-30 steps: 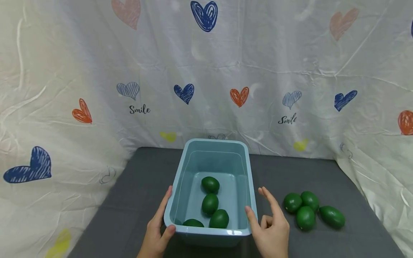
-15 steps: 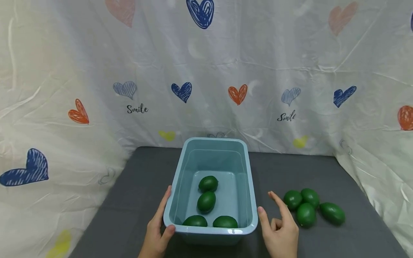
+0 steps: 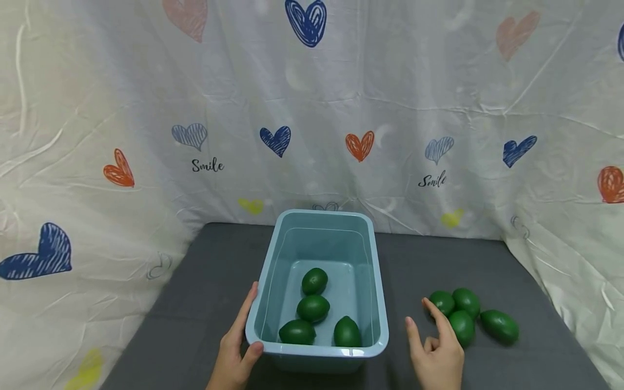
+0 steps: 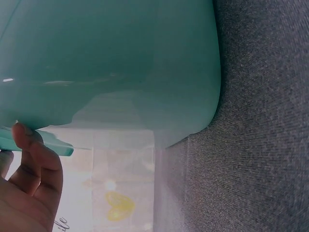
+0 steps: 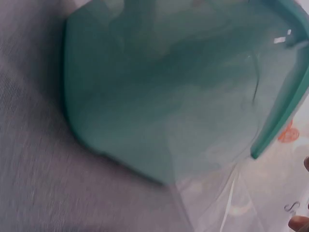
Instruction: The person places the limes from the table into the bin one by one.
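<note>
A light blue plastic bin [image 3: 319, 215] stands on the grey cloth-covered table [image 3: 209, 281], with several green oval fruits [image 3: 313, 307] lying in it. My left hand [image 3: 238, 342] grips the bin's near-left corner, thumb hooked over the rim and fingers along the outer wall. The left wrist view shows that thumb [image 4: 34, 159] against the bin's outside [image 4: 120, 63]. My right hand [image 3: 429, 331] hovers to the right of the bin and holds nothing. Its index finger points at a cluster of green fruits [image 3: 463, 314] on the table, close to the nearest one.
White sheeting printed with hearts [image 3: 361, 145] walls the table at the back and on both sides. The right wrist view is blurred and shows only the bin's outer wall [image 5: 169, 96] over grey cloth.
My right hand has left the bin's right rim and moved right toward the loose fruits. The bin shifted slightly left and the fruits inside rolled. The left hand kept its hold.
</note>
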`<action>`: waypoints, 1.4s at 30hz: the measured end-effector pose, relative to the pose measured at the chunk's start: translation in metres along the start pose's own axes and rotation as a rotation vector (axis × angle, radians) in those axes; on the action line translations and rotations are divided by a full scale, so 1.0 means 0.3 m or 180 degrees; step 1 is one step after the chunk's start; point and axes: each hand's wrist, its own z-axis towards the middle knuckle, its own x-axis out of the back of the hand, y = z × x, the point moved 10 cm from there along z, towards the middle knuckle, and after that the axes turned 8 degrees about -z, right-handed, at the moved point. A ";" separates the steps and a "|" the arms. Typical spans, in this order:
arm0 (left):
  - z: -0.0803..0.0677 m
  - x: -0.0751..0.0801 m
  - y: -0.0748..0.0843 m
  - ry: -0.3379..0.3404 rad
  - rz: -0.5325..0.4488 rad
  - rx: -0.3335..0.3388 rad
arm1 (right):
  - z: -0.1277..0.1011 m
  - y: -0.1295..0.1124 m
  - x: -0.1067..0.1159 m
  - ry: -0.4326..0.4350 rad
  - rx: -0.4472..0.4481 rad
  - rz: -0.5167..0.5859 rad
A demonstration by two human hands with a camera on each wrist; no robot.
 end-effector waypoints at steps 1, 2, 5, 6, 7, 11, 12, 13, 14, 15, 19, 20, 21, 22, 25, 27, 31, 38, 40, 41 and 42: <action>0.000 0.000 0.001 -0.0001 -0.0004 -0.0013 | 0.002 0.010 -0.001 0.0004 -0.0004 -0.0026; -0.001 0.000 0.002 -0.0003 -0.0009 -0.0023 | 0.004 0.021 -0.002 0.0007 -0.0011 -0.0059; -0.002 0.000 0.004 -0.0007 -0.0024 -0.0052 | 0.008 0.055 -0.006 0.0013 -0.0032 -0.0165; -0.003 0.001 0.004 -0.0006 -0.0025 -0.0048 | 0.008 0.065 -0.008 0.0003 -0.0037 -0.0198; -0.004 0.001 0.004 -0.0006 -0.0022 -0.0045 | 0.009 0.077 -0.010 -0.0007 -0.0056 -0.0235; -0.004 0.002 0.003 -0.0003 -0.0002 0.0002 | 0.018 0.114 -0.012 -0.0046 -0.0059 -0.0348; -0.003 0.003 0.003 0.0001 0.0004 0.0013 | 0.021 0.124 -0.012 -0.0060 -0.0071 -0.0383; -0.002 0.002 0.003 0.0002 0.0008 0.0010 | 0.024 0.134 -0.010 -0.0066 -0.0079 -0.0413; -0.001 0.003 0.003 0.0005 0.0006 0.0016 | 0.026 0.143 -0.009 -0.0076 -0.0082 -0.0450; -0.001 0.003 0.002 0.0008 0.0006 0.0023 | 0.028 0.153 -0.009 -0.0083 -0.0097 -0.0482; -0.002 0.003 -0.002 0.0011 -0.0029 0.0032 | 0.032 0.181 0.001 -0.0030 -0.0085 -0.0574; -0.002 0.003 -0.004 0.0010 -0.0037 0.0045 | 0.033 0.185 0.004 -0.0001 -0.0076 -0.0596; -0.002 0.002 -0.004 0.0008 -0.0036 0.0047 | 0.034 0.189 0.008 0.0035 -0.0064 -0.0605; -0.002 0.002 -0.005 0.0009 -0.0037 0.0055 | 0.036 0.193 0.011 0.0053 -0.0060 -0.0622; 0.000 0.003 -0.004 0.0017 -0.0034 0.0050 | 0.044 0.210 0.015 0.0054 -0.0092 -0.0665; 0.001 0.003 -0.002 0.0023 -0.0042 0.0022 | 0.049 0.222 0.016 0.0041 -0.0137 -0.0684; 0.001 0.003 0.003 0.0030 -0.0061 -0.0039 | 0.055 0.242 0.013 0.0020 -0.0207 -0.0744; -0.001 0.003 0.007 0.0034 -0.0035 -0.0080 | 0.062 0.275 0.004 0.0013 -0.0218 -0.0874; -0.002 0.003 0.006 0.0036 -0.0023 -0.0088 | 0.064 0.289 0.006 0.0041 -0.0222 -0.0926; -0.002 0.003 0.005 0.0037 -0.0023 -0.0079 | 0.065 0.295 0.006 0.0052 -0.0223 -0.0949; -0.003 0.004 0.004 0.0038 -0.0018 -0.0072 | 0.067 0.301 0.006 0.0070 -0.0215 -0.0963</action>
